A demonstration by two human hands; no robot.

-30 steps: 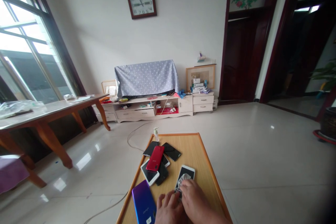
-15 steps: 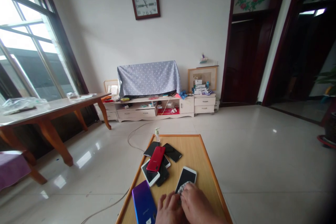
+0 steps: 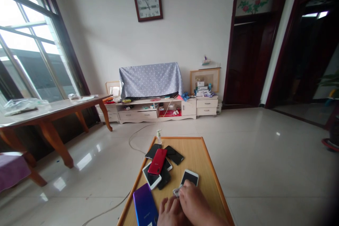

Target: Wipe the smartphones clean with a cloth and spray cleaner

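As I look on from inside the room, a white-framed phone (image 3: 191, 176) lies dark screen up on the right side of a wood-coloured tabletop (image 3: 196, 153), just ahead of and partly under the person's right hand (image 3: 194, 199). Its long axis runs away from the person, leaning a little to the right; the far end shows clear, while the near end is out of sight behind the hands. The right hand is the nearer to it, its fingers (image 3: 185, 189) bunched around a crumpled pale cloth (image 3: 176, 191) that pokes out at the phone's left edge. The left hand (image 3: 172, 212) is close beside it, back upward, its fingers bent and slightly spread; I cannot tell whether they grip anything.

Left of the hands lies a blue-purple phone (image 3: 145, 203), back up. Farther off, a red phone (image 3: 158, 160) tops a loose pile, its lower end overlapping a second white phone (image 3: 153, 180) and a black phone (image 3: 164, 178). Another dark phone (image 3: 175, 155) lies at the pile's right, and a small pump bottle (image 3: 159, 137) stands upright at the far left corner. Beyond, a dotted blue-grey cover (image 3: 150, 79) drapes down over a low white cabinet (image 3: 137, 114).
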